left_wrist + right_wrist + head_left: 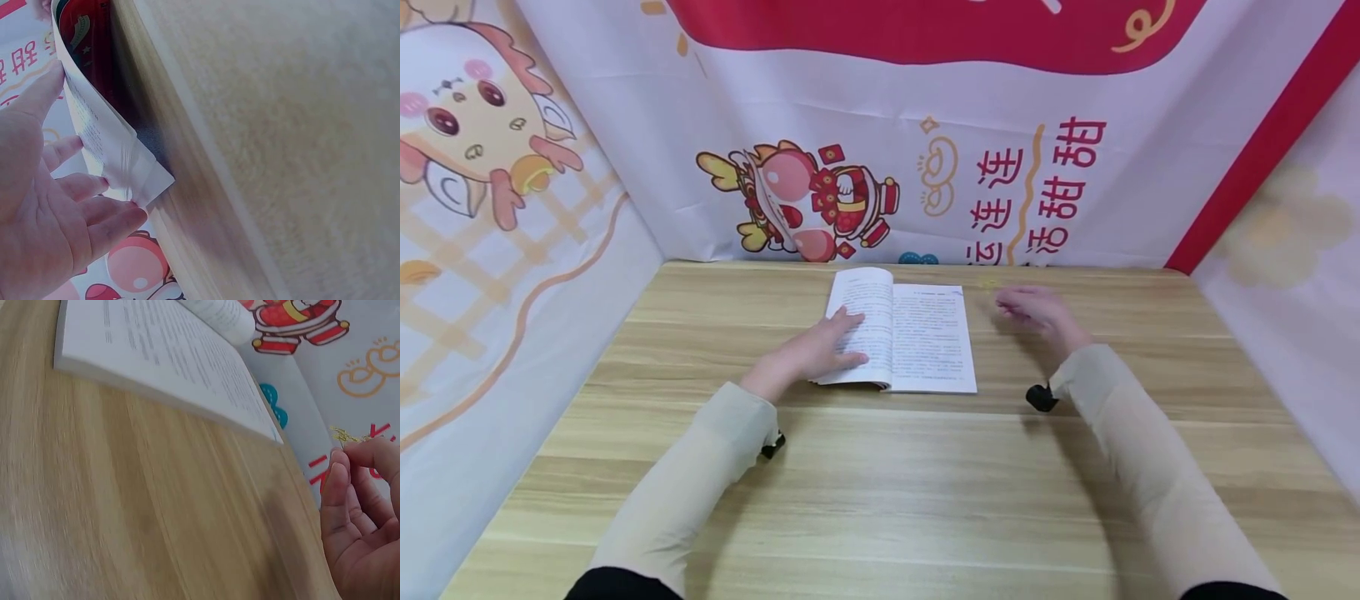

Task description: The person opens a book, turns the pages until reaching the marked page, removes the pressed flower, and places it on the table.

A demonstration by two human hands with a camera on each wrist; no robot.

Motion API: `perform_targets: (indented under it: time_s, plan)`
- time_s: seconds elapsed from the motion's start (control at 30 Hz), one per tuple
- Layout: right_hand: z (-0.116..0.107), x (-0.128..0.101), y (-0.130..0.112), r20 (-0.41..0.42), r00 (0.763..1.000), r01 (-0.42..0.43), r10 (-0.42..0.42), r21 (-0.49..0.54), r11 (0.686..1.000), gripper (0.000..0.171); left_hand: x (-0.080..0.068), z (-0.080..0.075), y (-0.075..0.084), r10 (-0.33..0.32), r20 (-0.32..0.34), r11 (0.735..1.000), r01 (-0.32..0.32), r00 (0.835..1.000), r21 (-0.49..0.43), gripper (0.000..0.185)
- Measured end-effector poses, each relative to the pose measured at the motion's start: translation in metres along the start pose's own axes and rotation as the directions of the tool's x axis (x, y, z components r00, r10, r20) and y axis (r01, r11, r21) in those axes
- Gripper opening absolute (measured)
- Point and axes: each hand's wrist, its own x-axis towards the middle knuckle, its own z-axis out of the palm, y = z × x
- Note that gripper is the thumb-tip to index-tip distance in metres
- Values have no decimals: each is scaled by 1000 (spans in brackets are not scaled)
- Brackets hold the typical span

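Observation:
An open book (931, 342) with printed text lies on the wooden table, its left pages curving up. My left hand (816, 348) rests on the left page with the fingers spread. In the left wrist view, the fingertips (94, 184) press along the book's page edges. To the right of the book, my right hand (1036, 310) is raised over the table. Between its thumb and index finger it pinches a small, thin gold-coloured openwork piece (342, 434). That piece is faint in the head view, just left of the fingers.
The table (895, 500) meets a white printed cloth (865, 100) right behind the book. More printed cloth (490, 333) hangs at the left side, and a pale one (1292, 275) at the right. Black wrist devices (1041, 397) sit under both sleeves.

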Motion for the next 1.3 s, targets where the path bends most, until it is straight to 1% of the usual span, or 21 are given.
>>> perform_targets:
  time_s: [0.1,0.2,0.33,0.47,0.63,0.7,0.9,1.07,1.2,1.3]
  plan:
    - [-9,-1,3,-29,1000,10,-9,54,998,36,0,-1,0,-1,3,1000,1,1000,-2,80]
    - [-17,-1,6,-51,998,25,-21,78,997,35,0,-1,0,-3,6,1000,3,1000,-1,80]
    - [-25,-2,10,-92,996,19,-17,25,1000,38,1,-1,0,1,5,1000,-1,1000,4,80]
    - [-30,-4,12,-140,990,-16,20,34,999,29,0,-1,1,4,2,1000,-4,1000,4,81]
    - [-31,-5,15,-174,984,-37,45,51,998,14,0,-1,1,-1,4,1000,1,1000,-4,80]
    - [-32,-3,17,-187,982,-31,39,48,998,8,0,-1,1,-2,6,1000,2,1000,-8,80]
    - [-33,0,23,-207,978,5,-5,3,1000,6,-1,-1,2,-9,10,1000,9,1000,-16,81]
    - [-35,2,27,-212,977,22,-25,-16,1000,13,-1,-1,1,-1,4,1000,1,1000,-8,80]
    - [-35,2,27,-234,971,20,-39,-82,996,27,0,0,0,4,-3,1000,-4,1000,5,80]
    - [-35,2,26,-251,967,22,-53,-125,992,30,1,1,-1,3,-7,1000,-2,1000,10,80]
